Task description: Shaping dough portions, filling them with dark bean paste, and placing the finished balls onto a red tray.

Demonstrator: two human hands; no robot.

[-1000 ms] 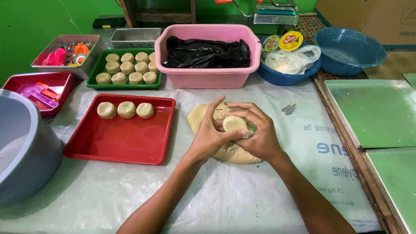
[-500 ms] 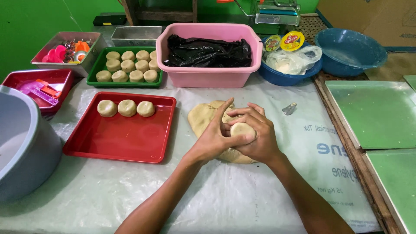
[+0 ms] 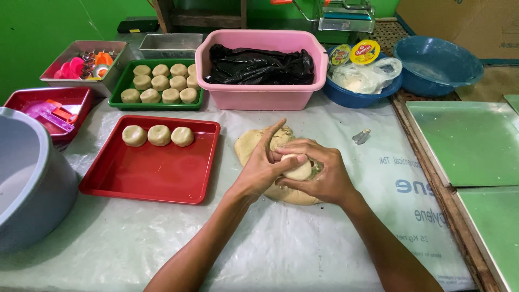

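Shifted a bit since half a second back: left hand [image 3: 263,173] now with index finger poking up, right hand [image 3: 319,176] cupped tighter round the dough ball [image 3: 298,168]. Both closed on it, just above the dough slab [image 3: 259,145]. Looks like mid-shaping; probably calls for more rounding, then onto the red tray [image 3: 162,178] beside three done ones.

Bare plastic-covered tabletop [image 3: 303,243] lies open in front of the dough slab [image 3: 259,146] and to its right, up to the green trays [image 3: 470,140]. To the left the red tray [image 3: 157,173] sits just beside the dough, its near half free. Behind, the pink tub [image 3: 265,94], green tray of dough balls [image 3: 157,103] and blue bowl [image 3: 357,97] close the far side. A grey basin [image 3: 32,184] blocks the left edge.
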